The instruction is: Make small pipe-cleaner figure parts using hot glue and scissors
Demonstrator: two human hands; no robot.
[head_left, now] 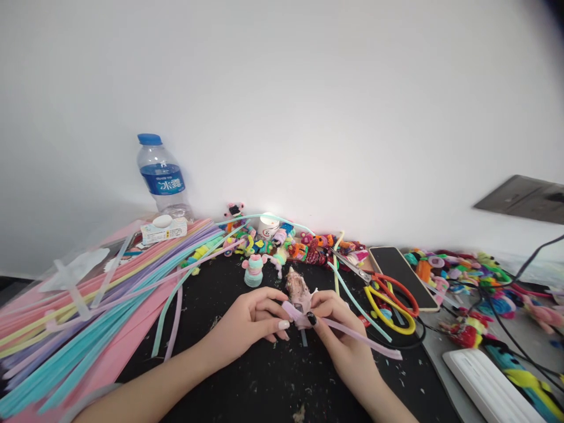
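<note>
A lilac pipe cleaner (361,336) runs between my hands, its left part bent and its free end trailing to the right. My right hand (341,329) pinches it, with the black-nailed thumb on top. My left hand (253,320) curls its fingers at the bent end, the thumb just below; their exact contact is partly hidden. Directly behind lies a glue-crusted tool with a pointed tip (298,285), which looks like a hot glue gun. A small mint and pink pipe-cleaner figure (253,271) stands beyond my left hand.
Pipe cleaners (132,305) in several colours fan out at left, near a water bottle (162,176). Small fuzzy figures (315,252) line the wall. Scissors (392,302), a phone (403,276), a white power strip (487,385) and black cables are at right. Scraps dot the black mat (264,382).
</note>
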